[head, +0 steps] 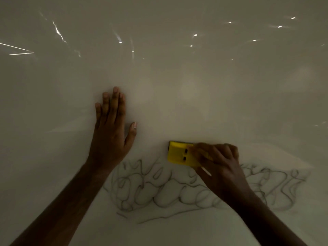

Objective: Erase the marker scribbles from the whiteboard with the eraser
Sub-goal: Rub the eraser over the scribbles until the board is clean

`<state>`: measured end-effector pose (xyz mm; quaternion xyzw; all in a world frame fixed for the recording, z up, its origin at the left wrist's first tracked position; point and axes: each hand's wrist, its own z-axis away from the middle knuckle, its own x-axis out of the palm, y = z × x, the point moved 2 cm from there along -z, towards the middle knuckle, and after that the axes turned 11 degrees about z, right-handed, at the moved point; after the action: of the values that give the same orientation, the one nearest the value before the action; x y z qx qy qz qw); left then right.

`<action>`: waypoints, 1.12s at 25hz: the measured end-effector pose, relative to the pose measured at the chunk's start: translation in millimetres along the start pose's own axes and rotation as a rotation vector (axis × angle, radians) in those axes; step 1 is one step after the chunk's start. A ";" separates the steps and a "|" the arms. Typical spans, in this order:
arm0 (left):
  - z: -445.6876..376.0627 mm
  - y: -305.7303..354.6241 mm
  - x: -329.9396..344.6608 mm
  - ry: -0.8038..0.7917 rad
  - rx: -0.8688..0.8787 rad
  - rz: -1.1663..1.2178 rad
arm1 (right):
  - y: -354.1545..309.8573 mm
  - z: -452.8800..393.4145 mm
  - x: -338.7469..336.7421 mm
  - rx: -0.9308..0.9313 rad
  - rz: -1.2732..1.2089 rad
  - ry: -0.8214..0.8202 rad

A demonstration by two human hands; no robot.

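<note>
The yellow eraser [179, 154] is clamped in the right hand [220, 166], pressed to the whiteboard [177, 77] just above the marker scribbles [159, 189], which are mostly untouched. The left hand [111, 132] is laid flat with fingers spread, nothing held. The eraser looks like light, rigid plastic, probably best gripped by its long sides.
</note>
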<state>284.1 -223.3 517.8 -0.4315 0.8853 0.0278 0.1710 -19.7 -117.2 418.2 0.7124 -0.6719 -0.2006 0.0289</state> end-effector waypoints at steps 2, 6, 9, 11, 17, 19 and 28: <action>-0.1 1.0 0.0 0.008 0.002 0.010 | -18.0 -30.0 6.2 0.053 -0.035 0.039; 0.0 -2.9 -2.6 0.004 0.036 -0.001 | -68.9 -32.6 23.0 -0.041 -0.084 0.012; 4.6 -16.5 -9.1 0.005 0.033 -0.006 | -68.0 4.9 20.0 -0.165 -0.036 -0.052; 9.7 -32.1 -16.9 0.007 -0.005 0.008 | -55.5 12.3 13.5 -0.179 0.010 -0.072; 18.6 -53.5 -26.9 -0.002 -0.028 0.020 | -67.3 -58.1 13.7 -0.009 0.010 0.043; 21.3 -57.3 -27.2 -0.007 -0.016 0.007 | -95.0 -69.3 23.0 -0.005 -0.029 0.049; 44.0 -89.1 -37.3 -0.022 0.008 -0.068 | -103.3 -20.2 24.6 -0.140 0.010 -0.057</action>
<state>386.5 -242.3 497.4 -0.4602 0.8684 0.0230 0.1833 85.0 -135.7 398.6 0.6993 -0.6603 -0.2670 0.0606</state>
